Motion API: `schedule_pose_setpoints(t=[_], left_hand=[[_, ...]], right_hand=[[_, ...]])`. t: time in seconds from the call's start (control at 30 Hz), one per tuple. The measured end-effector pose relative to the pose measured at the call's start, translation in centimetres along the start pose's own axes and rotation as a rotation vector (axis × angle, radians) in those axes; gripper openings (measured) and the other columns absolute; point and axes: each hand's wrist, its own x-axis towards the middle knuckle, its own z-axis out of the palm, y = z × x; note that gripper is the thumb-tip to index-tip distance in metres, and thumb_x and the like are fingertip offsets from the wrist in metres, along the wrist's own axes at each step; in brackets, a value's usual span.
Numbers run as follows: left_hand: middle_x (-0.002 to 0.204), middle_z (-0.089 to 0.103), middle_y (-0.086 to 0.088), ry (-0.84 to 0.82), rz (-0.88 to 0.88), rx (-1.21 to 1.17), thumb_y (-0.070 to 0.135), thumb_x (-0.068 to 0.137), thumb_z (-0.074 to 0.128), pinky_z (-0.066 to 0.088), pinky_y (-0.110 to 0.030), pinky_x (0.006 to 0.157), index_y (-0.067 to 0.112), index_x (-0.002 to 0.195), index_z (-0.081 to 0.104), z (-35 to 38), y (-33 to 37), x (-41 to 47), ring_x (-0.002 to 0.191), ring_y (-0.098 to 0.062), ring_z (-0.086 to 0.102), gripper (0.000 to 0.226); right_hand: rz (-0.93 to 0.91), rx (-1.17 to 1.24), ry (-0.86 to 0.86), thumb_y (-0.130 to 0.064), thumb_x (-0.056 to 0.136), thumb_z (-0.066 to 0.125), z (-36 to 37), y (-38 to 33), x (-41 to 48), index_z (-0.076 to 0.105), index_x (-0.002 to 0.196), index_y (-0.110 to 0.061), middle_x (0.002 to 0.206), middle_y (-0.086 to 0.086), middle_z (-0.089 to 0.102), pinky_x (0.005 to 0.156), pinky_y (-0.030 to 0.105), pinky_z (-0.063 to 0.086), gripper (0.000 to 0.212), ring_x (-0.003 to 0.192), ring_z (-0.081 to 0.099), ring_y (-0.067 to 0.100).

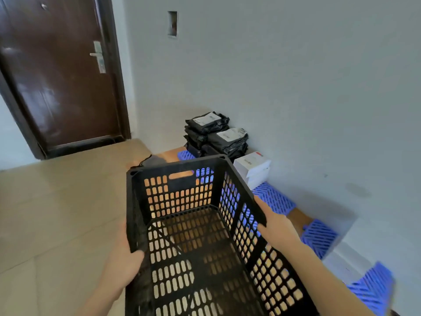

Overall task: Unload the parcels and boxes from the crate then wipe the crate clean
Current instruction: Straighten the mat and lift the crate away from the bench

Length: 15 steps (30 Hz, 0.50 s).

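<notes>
A black perforated plastic crate (180,165) fills the middle of the view, lifted off the floor and holding nothing inside. My left hand (127,261) grips its left wall from outside, thumb hooked over the rim. My right hand (275,222) grips the right rim. Black plastic parcels (216,133) with white labels are stacked against the wall behind the crate. Two white boxes (252,167) sit stacked just right of them.
Blue slatted plastic pallets (273,197) line the wall on the right, under the parcels and boxes. A dark cloth-like thing (152,159) lies on the tan tiled floor behind the crate. A brown door (59,74) stands shut at the back left.
</notes>
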Motion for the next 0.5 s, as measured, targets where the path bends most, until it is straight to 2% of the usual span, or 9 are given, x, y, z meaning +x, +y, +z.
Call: schedule_pose_setpoints(t=[0.1,0.17,0.2,0.3,0.37,0.43,0.5], left_hand=[[0.144,0.046,-0.013,-0.051,0.001,0.054,-0.003,0.091,0.055,0.037,-0.055,0.109,0.023,0.154,0.022,-1.6,-1.8,-0.6,0.128,-0.035,0.048,0.075],[0.146,0.045,-0.016,-0.069,0.003,0.087,-0.005,0.091,0.055,0.035,-0.055,0.111,0.017,0.153,0.024,-2.4,-2.5,-1.2,0.130,-0.037,0.045,0.072],[0.146,0.044,-0.016,-0.085,0.009,0.103,-0.005,0.090,0.055,0.035,-0.055,0.111,0.016,0.152,0.025,-2.7,-2.7,-1.8,0.131,-0.037,0.045,0.072],[0.146,0.045,-0.016,-0.132,0.014,0.144,-0.005,0.091,0.054,0.038,-0.057,0.107,0.017,0.153,0.023,-3.5,-3.0,-3.2,0.128,-0.037,0.047,0.073],[0.145,0.046,-0.016,-0.175,0.012,0.190,-0.006,0.091,0.053,0.041,-0.057,0.105,0.019,0.154,0.022,-3.8,-3.2,-4.2,0.125,-0.038,0.050,0.074],[0.148,0.043,-0.014,-0.221,0.040,0.203,-0.009,0.089,0.053,0.038,-0.054,0.108,0.020,0.155,0.020,-3.9,-3.2,-5.7,0.129,-0.037,0.047,0.078],[0.150,0.041,-0.012,-0.269,0.087,0.211,-0.009,0.089,0.053,0.034,-0.051,0.109,0.023,0.156,0.017,-3.8,-3.1,-7.4,0.131,-0.035,0.044,0.082]], right_hand=[[0.095,0.068,0.010,-0.033,0.096,0.052,1.4,-1.4,-4.1,0.001,0.150,-0.046,0.091,0.006,0.064,0.070,0.035,0.054,0.075,0.078,0.064,0.024],[0.145,0.102,-0.009,-0.027,0.097,0.050,2.0,-2.1,-6.7,-0.003,0.150,-0.044,0.103,0.010,0.066,0.080,0.040,0.055,0.077,0.086,0.065,0.024],[0.161,0.129,-0.014,-0.023,0.098,0.049,2.1,-2.4,-8.1,-0.004,0.150,-0.044,0.102,0.009,0.066,0.082,0.041,0.055,0.078,0.086,0.065,0.022],[0.223,0.181,0.001,-0.019,0.098,0.049,2.6,-2.7,-12.6,-0.006,0.149,-0.047,0.091,0.002,0.065,0.068,0.024,0.053,0.080,0.068,0.059,0.006],[0.272,0.195,0.015,-0.018,0.097,0.051,2.9,-2.4,-15.5,-0.006,0.149,-0.048,0.102,0.001,0.068,0.060,0.012,0.044,0.083,0.063,0.052,-0.005],[0.300,0.221,0.054,-0.017,0.096,0.054,2.9,-1.9,-18.7,-0.004,0.148,-0.050,0.119,-0.001,0.065,0.065,0.010,0.044,0.084,0.072,0.055,-0.006],[0.319,0.235,0.079,-0.017,0.094,0.057,2.7,-1.5,-22.2,0.002,0.150,-0.046,0.136,-0.002,0.055,0.086,0.019,0.047,0.083,0.101,0.061,0.005]])
